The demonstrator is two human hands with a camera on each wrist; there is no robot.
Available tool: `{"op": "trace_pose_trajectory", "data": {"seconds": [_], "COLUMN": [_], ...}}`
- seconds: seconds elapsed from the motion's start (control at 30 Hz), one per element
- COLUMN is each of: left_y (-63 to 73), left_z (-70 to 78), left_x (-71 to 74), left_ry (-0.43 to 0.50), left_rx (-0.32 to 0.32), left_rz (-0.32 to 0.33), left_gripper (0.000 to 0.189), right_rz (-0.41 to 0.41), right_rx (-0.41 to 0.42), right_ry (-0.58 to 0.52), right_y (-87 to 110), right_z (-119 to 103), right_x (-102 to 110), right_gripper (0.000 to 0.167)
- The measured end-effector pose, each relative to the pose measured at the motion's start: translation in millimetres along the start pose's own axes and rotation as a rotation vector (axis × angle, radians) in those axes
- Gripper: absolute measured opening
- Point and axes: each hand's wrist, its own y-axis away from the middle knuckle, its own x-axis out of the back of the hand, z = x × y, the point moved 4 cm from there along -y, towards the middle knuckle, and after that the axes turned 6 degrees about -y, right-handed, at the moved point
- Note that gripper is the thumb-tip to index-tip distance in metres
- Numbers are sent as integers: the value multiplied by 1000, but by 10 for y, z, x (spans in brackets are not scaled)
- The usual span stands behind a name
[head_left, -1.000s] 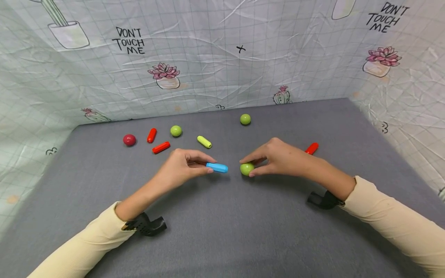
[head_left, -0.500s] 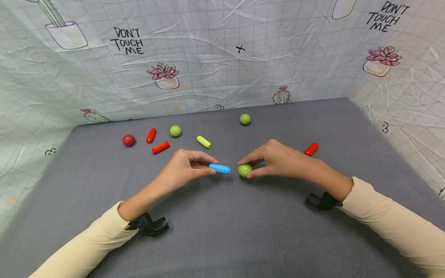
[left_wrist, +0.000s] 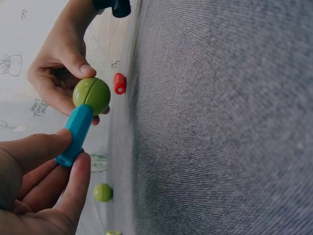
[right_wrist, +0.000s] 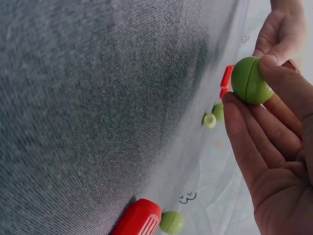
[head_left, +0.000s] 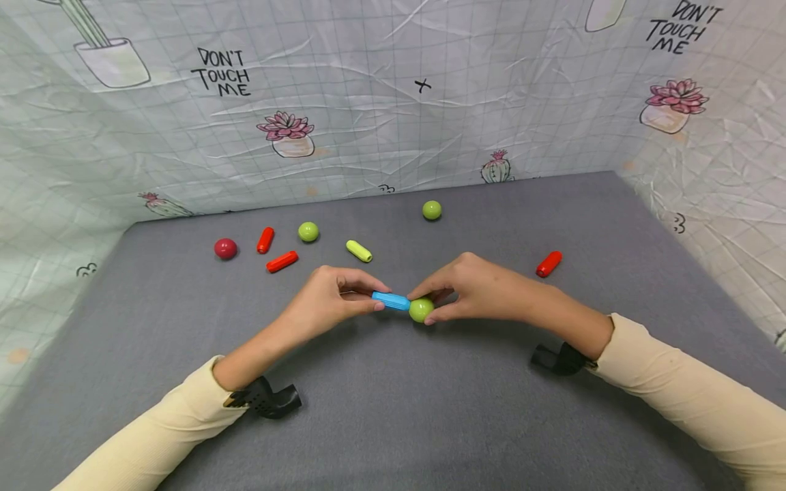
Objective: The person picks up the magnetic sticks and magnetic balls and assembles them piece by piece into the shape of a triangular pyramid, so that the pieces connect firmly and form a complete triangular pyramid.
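**Left hand (head_left: 325, 296) held blue stick (head_left: 391, 301) end-on to green ball (head_left: 420, 310) in right hand (head_left: 479, 290)**

The left hand pinched the blue stick near one end, between thumb and fingers, leaving the far end free. The stick's long axis ran nearly sideways in the head view, sloping slightly toward the person at its right end. The green ball lay directly off that free end, and the two appeared to touch; whether the tip had entered the ball could not be told. The right hand gripped the ball from its far side, thumb and fingers around it. Both pieces were raised above the grey counter (head_left: 393, 416). A yellow-green stick (head_left: 359, 251) lay beyond, closer to the left hand; a red stick (head_left: 549, 264) lay beyond the right forearm.
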Motion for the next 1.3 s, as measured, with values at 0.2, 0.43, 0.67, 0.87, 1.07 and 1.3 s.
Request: {"op": "trace_pose_trajectory", "data": {"seconds": [0.2, 0.43, 0.67, 0.87, 1.07, 1.3], "left_y": [6, -13, -23, 38, 87, 115], "left_z": [-7, -35, -57, -42, -85, -115], "left_x": [-9, 3, 63, 95, 73, 72], "left_ry": [-26, -77, -258, -334, -265, -240], "left_rx": [-20, -48, -74, -82, -77, -75], "left_rz": [-11, -12, 55, 96, 62, 51], "left_gripper": [19, 19, 25, 21, 23, 26], "right_rz": [-12, -29, -12, 48, 44, 21], "right_rx": [-8, -40, -117, -163, -195, -216], "right_ry": [5, -65, -54, -6, -89, -195], "right_y": [6, -34, -157, -308, -424, -525], "right_z": [1, 26, 71, 58, 58, 108], "right_x": [-56, -139, -220, -252, -319, -380], "right_gripper": [38, 35, 27, 28, 36, 31]}}
